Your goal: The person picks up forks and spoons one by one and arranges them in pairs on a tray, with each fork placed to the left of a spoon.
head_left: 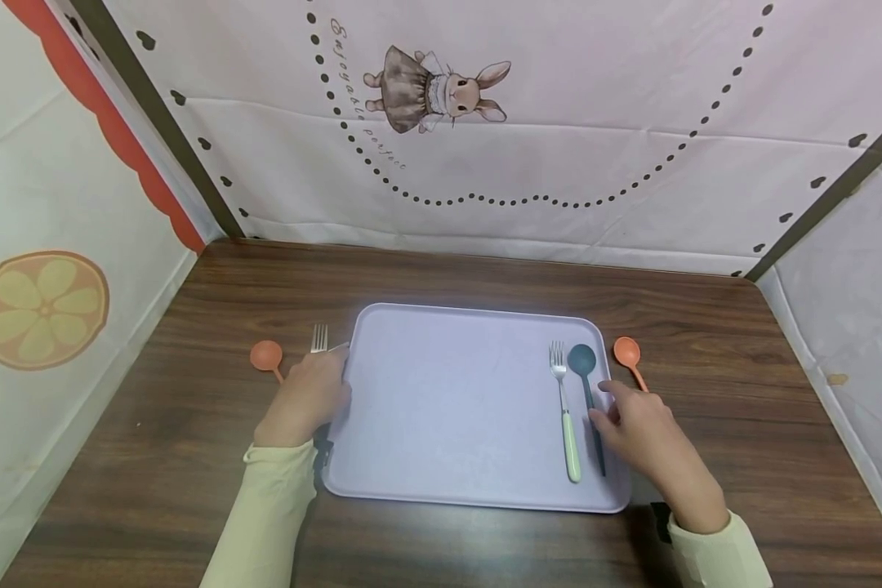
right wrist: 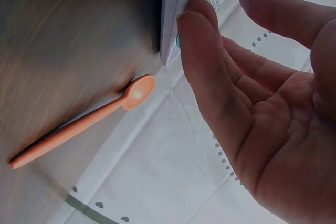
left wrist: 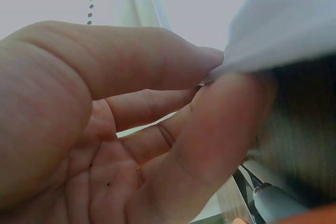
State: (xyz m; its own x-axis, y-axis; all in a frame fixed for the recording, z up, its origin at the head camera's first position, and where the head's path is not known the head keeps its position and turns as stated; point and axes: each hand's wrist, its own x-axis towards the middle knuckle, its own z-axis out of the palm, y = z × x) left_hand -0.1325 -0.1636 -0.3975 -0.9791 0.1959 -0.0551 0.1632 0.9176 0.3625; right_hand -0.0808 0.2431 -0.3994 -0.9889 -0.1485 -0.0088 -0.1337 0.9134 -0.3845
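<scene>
A pale lavender tray (head_left: 456, 392) lies on the table. My left hand (head_left: 307, 398) is at its left side, thumb and a finger pinching the pale rim (left wrist: 247, 51). Partly under that hand is a fork (head_left: 319, 336), its tines showing. My right hand (head_left: 643, 429) is at the tray's right rim, fingers loosely bent, thumb apart from them, with nothing held between. Beside its thumb on the tray lies a dark teal spoon (head_left: 582, 360); left of that is a fork with a light green handle (head_left: 571, 449).
An orange spoon (head_left: 266, 356) lies left of my left hand. Another orange spoon (head_left: 627, 352) lies right of the tray, partly behind my right hand. The brown wooden table (head_left: 448, 282) meets printed white cloth walls (head_left: 595, 106) at the back and sides.
</scene>
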